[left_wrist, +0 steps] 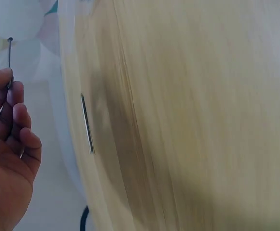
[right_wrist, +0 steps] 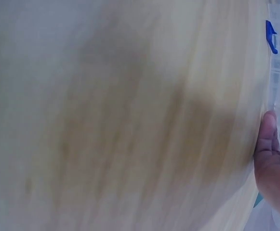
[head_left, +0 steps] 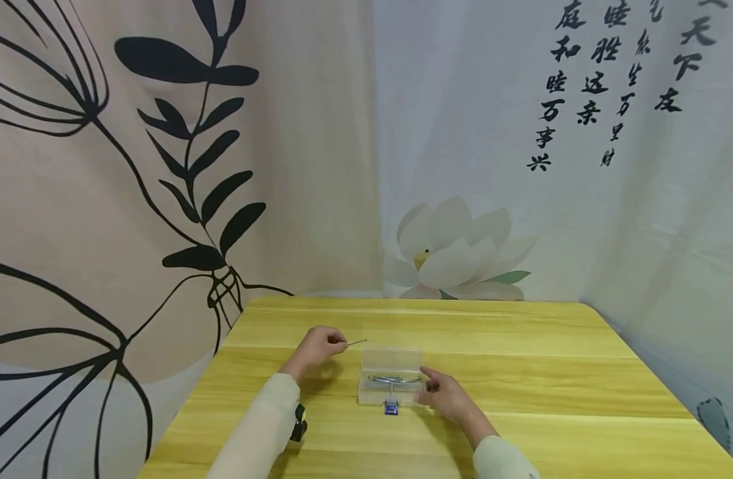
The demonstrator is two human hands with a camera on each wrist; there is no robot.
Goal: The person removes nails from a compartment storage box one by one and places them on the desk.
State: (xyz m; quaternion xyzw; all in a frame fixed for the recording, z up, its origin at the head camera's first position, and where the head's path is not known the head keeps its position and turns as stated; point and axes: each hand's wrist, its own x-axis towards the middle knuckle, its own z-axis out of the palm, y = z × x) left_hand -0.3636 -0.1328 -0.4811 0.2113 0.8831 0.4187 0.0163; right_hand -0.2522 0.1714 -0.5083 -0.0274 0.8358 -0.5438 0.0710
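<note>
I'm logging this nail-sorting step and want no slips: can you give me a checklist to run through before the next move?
1. Thin metal nail in the left hand's grip: ok, pinched at one end, off the table.
2. Clear plastic box open: ok, lid up.
3. Box steadied: ok, right hand touches its right end.
4. Room in the box: cannot tell; several nails already lie inside.
5. Blue latch out of the way: ok, at the front edge.
6. Yellow wooden table between nail and box: ok, bare.

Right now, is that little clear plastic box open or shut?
Open. The clear box's lid stands raised behind it, and thin metal nails lie exposed inside.
</note>
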